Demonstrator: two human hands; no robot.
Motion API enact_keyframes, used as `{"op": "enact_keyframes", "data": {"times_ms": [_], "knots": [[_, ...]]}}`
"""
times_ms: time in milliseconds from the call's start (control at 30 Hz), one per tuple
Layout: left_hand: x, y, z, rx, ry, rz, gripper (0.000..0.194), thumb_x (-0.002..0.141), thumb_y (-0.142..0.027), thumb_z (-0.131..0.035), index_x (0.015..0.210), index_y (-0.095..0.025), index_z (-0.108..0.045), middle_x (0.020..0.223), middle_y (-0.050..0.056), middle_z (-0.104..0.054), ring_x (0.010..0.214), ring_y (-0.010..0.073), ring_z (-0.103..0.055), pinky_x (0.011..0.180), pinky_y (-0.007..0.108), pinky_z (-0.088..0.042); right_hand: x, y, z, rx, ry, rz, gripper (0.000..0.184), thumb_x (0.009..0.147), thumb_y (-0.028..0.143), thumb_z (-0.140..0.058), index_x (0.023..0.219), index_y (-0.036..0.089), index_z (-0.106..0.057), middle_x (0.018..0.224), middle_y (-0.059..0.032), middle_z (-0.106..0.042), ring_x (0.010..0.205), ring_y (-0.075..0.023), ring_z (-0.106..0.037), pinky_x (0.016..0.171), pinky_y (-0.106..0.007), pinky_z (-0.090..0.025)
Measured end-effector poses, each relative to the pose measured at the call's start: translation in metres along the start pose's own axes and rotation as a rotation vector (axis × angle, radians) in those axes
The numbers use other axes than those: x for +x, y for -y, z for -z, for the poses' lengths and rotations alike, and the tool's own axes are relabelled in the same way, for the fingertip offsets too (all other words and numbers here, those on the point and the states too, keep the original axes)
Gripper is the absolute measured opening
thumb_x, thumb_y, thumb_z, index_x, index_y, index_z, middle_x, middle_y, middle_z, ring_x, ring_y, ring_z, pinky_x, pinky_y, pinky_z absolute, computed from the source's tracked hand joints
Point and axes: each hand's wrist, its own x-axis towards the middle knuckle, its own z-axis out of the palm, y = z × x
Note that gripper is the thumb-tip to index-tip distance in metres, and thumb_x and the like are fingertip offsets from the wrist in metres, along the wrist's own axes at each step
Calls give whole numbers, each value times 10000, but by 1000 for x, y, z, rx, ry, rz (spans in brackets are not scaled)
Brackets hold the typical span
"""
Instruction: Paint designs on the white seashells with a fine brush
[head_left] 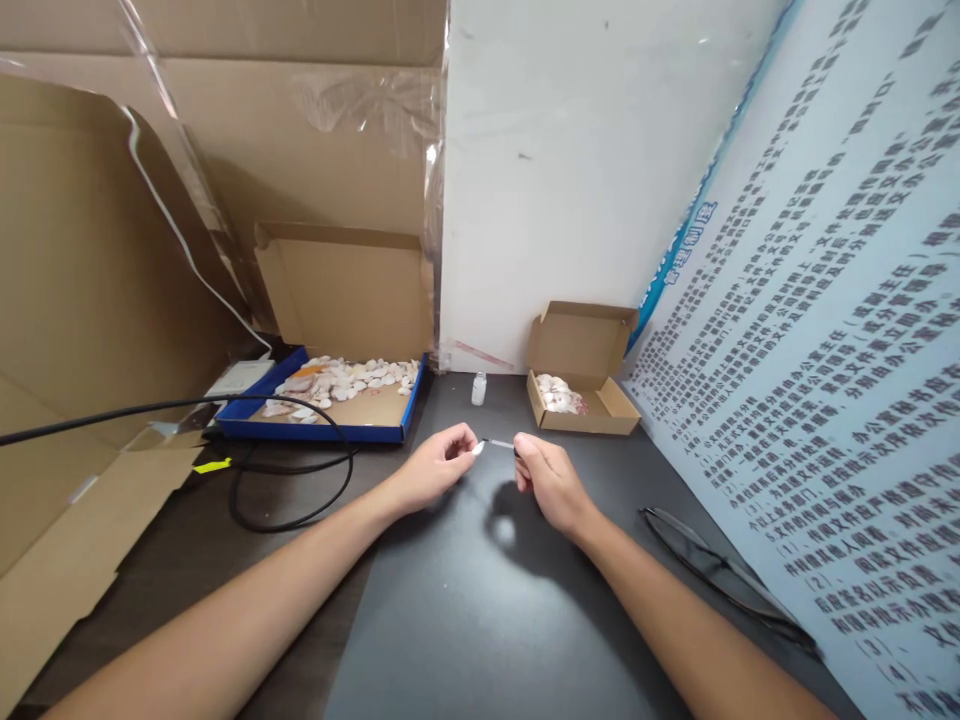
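Note:
My left hand hovers over the dark table, fingers pinched on a small white piece. Facing it, my right hand is closed around a thin brush-like tool whose tip meets the white piece. A small white bottle stands just beyond the hands. A blue-edged flat box with several white shells lies at back left. A small open cardboard box with several more shells sits at back right.
Large cardboard sheets wall off the left and back. A black cable loops over the table's left part. A printed board with text leans at the right, with black-framed glasses lying at its foot.

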Motion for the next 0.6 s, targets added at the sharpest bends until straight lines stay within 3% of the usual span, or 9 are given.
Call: {"op": "enact_keyframes", "data": {"times_ms": [100, 267, 433, 600], "knots": [[1, 2, 0, 23, -7, -12, 182, 822, -328, -503, 782, -159, -449, 678, -41, -385, 617, 97, -333, 575, 232, -291, -1, 1, 0, -27, 66, 6, 687, 854, 708, -254, 660, 57, -361, 592, -26, -441, 553, 15, -391, 560, -95, -292], [1, 5, -1, 56, -17, -15, 210, 838, -353, -496, 780, -156, -455, 689, -34, -398, 638, 104, -342, 592, 239, -296, 1, 2, 2, -70, -65, -24, 680, 849, 706, -272, 670, 56, -362, 589, -22, -425, 546, 19, -365, 548, -96, -263], [0, 5, -1, 71, -32, -23, 187, 828, -335, -503, 781, -157, -464, 690, -29, -412, 649, 110, -358, 606, 242, -305, 1, 0, 1, 8, 65, 0, 685, 848, 719, -256, 672, 65, -361, 590, -21, -434, 547, 12, -396, 566, -100, -310], [0, 4, -1, 68, -15, -19, 204, 831, -352, -505, 775, -159, -469, 683, -27, -418, 640, 110, -358, 596, 238, -300, 1, 0, 1, -51, -45, -20, 667, 858, 700, -280, 677, 65, -368, 585, -15, -430, 543, 19, -377, 553, -97, -285]]}}
